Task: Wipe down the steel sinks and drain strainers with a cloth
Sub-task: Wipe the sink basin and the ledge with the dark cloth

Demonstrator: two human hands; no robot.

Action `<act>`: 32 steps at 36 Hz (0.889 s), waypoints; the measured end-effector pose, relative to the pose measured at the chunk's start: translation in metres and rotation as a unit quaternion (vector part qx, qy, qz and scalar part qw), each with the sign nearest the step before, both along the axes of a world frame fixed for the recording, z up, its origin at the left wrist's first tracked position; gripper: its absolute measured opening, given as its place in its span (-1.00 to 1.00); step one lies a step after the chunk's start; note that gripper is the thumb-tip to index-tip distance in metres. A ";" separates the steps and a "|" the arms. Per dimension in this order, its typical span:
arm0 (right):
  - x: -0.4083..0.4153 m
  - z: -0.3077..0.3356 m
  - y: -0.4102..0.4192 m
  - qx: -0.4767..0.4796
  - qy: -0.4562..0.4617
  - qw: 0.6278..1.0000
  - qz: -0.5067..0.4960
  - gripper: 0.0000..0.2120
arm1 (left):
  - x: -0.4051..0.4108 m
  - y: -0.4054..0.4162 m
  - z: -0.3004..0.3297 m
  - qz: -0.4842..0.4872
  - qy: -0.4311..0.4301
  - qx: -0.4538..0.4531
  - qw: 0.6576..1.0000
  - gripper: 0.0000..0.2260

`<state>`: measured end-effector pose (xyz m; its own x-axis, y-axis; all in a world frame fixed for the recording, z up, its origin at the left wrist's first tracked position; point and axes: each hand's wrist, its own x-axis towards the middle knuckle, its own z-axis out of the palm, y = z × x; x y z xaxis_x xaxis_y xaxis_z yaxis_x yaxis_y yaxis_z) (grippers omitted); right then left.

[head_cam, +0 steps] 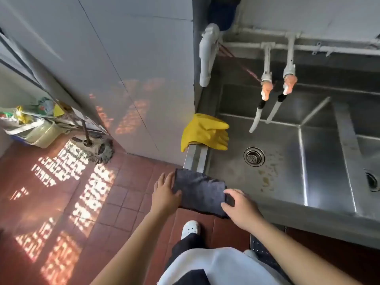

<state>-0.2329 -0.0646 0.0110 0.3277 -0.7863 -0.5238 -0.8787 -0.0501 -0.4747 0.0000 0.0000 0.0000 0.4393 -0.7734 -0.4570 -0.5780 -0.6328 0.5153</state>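
Note:
A dark grey cloth (200,191) is draped over the front left corner of the steel sink unit. My left hand (165,191) rests on the cloth's left edge with straight fingers. My right hand (239,206) pinches the cloth's right edge between thumb and fingers. The left sink basin (287,175) shows brownish stains on its floor, and a round drain strainer (254,156) sits in it. A second basin (368,149) lies to the right with its own drain strainer (372,182) partly in view.
Yellow rubber gloves (205,131) hang over the sink's left rim. Two taps with orange handles (277,87) hang above the basin. A white tiled wall (123,68) stands left of the sink. On the red tile floor lie a mop (92,149) and a bucket (41,134).

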 end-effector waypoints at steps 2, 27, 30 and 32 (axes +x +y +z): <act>0.015 -0.001 -0.012 0.003 0.031 0.999 -0.013 -0.53 | 0.018 -0.012 -0.002 -0.026 0.026 -0.027 0.999 -0.40; 0.057 -0.041 -0.032 0.009 0.160 0.959 -0.235 -0.71 | 0.061 -0.027 -0.047 0.144 0.409 0.029 0.901 -0.70; 0.061 -0.040 -0.024 -0.024 0.118 0.957 -0.263 -0.83 | 0.059 -0.023 -0.042 0.132 0.404 0.006 0.905 -0.73; 0.061 -0.039 -0.016 -0.034 0.058 0.951 -0.303 -0.86 | 0.058 -0.020 -0.038 0.121 0.407 -0.007 0.905 -0.71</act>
